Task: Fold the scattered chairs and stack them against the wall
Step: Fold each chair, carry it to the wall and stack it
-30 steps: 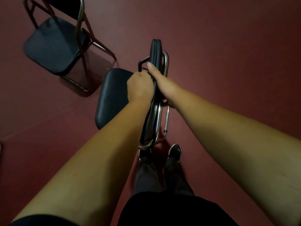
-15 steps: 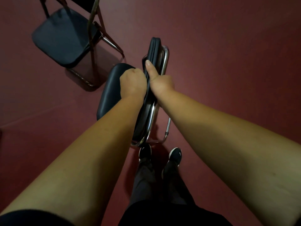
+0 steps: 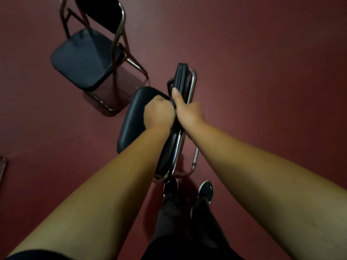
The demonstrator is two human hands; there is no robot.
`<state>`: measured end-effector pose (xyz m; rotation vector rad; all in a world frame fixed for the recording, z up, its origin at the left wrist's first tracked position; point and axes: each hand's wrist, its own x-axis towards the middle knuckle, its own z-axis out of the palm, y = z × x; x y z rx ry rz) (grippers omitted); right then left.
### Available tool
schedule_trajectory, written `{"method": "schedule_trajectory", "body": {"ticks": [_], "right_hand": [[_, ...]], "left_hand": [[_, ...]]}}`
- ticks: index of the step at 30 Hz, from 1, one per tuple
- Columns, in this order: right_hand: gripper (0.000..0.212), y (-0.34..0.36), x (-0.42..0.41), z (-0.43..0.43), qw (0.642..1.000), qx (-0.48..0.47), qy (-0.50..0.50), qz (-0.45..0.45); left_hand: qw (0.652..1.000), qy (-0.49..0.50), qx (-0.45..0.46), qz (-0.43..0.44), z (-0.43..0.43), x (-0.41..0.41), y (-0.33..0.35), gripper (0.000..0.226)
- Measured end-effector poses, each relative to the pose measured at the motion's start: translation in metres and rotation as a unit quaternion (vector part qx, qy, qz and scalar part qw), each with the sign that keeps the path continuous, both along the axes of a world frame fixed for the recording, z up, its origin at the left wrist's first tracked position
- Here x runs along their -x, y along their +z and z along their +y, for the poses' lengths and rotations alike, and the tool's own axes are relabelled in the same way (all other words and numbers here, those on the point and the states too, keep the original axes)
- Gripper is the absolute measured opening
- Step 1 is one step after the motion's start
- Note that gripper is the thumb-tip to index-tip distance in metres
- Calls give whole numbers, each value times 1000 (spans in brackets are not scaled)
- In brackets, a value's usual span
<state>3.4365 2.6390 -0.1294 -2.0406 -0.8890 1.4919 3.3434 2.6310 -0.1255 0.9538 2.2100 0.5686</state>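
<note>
While both arms reach forward and down, the left hand [image 3: 158, 112] and right hand [image 3: 189, 113] sit side by side, touching, on the top of the near chair [image 3: 131, 124]; this chair stands on the dark red floor [image 3: 262, 72] just ahead of the person's black shoes [image 3: 206, 190], its chrome foot bar [image 3: 185, 173] close to the toes; right hand wraps the black backrest [image 3: 181, 76] and the chrome tube beside it, fingers curled round the far side and out of sight, thumb [image 3: 176, 96] laid straight along the top edge of the pad; left hand is a closed fist, knuckles up, clamped on the left side of the same backrest, fingertips hidden underneath; backrest and frame are seen edge-on, nearly flat together; the seat pad [image 3: 129, 132] angles out to the left under the left wrist, so the chair is only partly folded; far chair [image 3: 84, 59] is up and to the left, fully unfolded, seat flat, legs on the floor, well apart from both hands and not touching the near chair; a dark object [image 3: 2, 167] clips the left edge of view, too cropped to identify.
</note>
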Motion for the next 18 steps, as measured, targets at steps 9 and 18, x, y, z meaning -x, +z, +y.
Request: {"method": "schedule_trajectory", "body": {"ticks": [9, 18], "right_hand": [[99, 32, -103, -16, 998, 51, -28, 17], [84, 49, -236, -50, 980, 61, -180, 53]], "left_hand": [[990, -89, 49, -97, -1, -99, 24, 45], [890, -429, 72, -138, -17, -205, 19, 46]]}}
